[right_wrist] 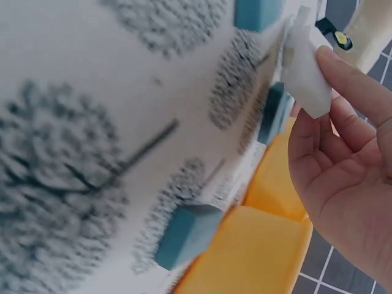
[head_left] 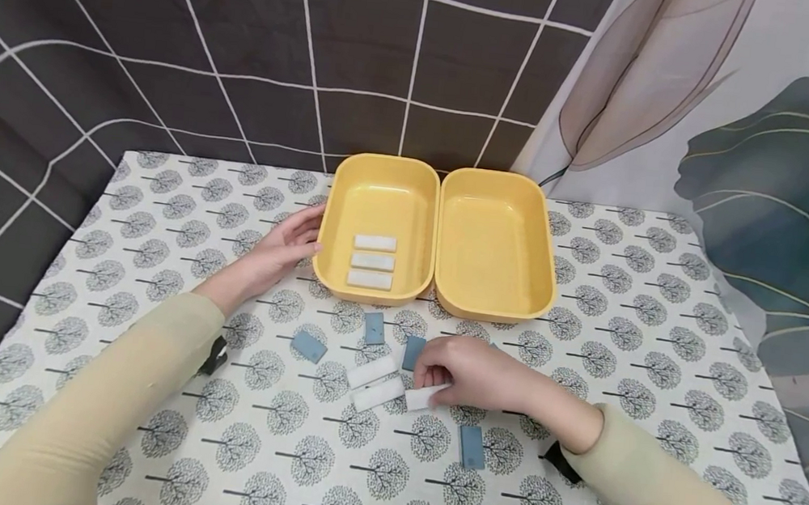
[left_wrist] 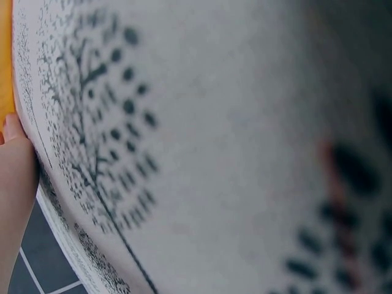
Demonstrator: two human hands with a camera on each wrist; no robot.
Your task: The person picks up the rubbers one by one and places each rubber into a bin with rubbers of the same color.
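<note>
At the centre of the head view, slightly right and below, the right hand (head_left: 469, 373) pinches a white, rectangular bar-shaped block (head_left: 425, 397) between thumb and bent fingers; whether the block touches the cloth there, I cannot tell. The right wrist view shows the same grip at upper right, with the block's far end projecting from the fingers.

The left hand (head_left: 284, 245), left of centre, rests against the outer left side of a glossy yellow rounded rectangular tray (head_left: 383, 206), its fingers loosely extended and the thumb apart, near the rim.

Inside that tray, toward its lower edge, three white bars (head_left: 373, 262) lie in parallel, one below another. A matching yellow tray (head_left: 493, 245) stands just beside it on the right.

Two loose white bars (head_left: 378, 394) lie aslant just left of the held one. Around them are scattered small blue-grey rectangular blocks (head_left: 308, 346): two below the left tray, one beside the right fingers, one at lower centre-right, and another mostly hidden behind the right hand.

All this sits on a white cloth (head_left: 166, 376) printed with dark trees. A black backdrop (head_left: 250, 34) with white grid lines fills the upper left.
</note>
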